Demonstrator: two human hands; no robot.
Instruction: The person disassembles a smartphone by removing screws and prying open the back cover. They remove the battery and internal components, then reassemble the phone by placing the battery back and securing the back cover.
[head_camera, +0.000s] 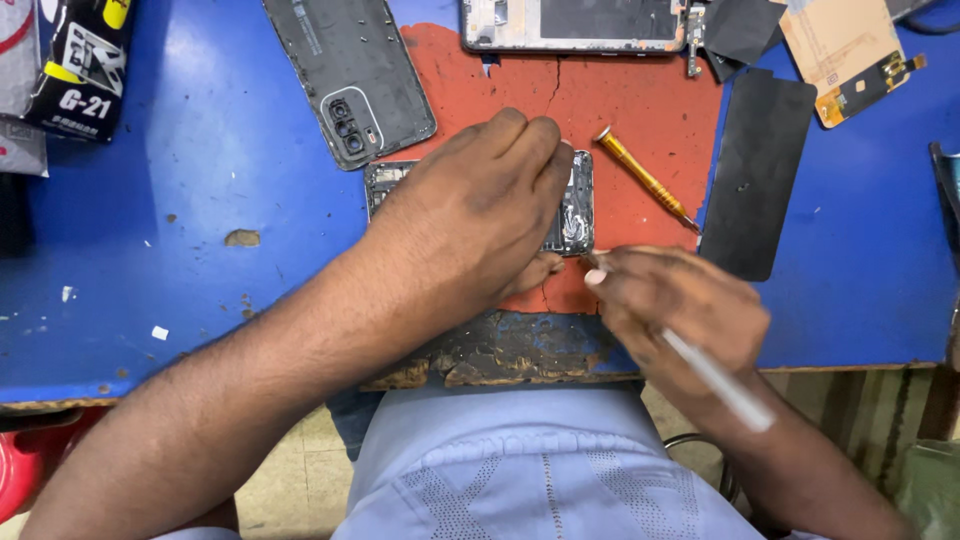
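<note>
The person's left hand (470, 205) is pressing flat, fingers spread, on a small opened phone body with bare circuitry (575, 205), pinning it to the worn red mat (640, 110) on the blue desk (200, 200); nothing is enclosed in that grip. The right hand (670, 300) is pinching a slim white stylus-like tool (715, 378) like a pen, tip meeting the phone's near corner just beside the left thumb. Judging from this, steady downward pressure and a shallow tool angle would suit the prying best. Beyond the right grip, an orange-handled screwdriver (645, 178) is lying; past the left fingers, a dark grey back cover (350, 70).
</note>
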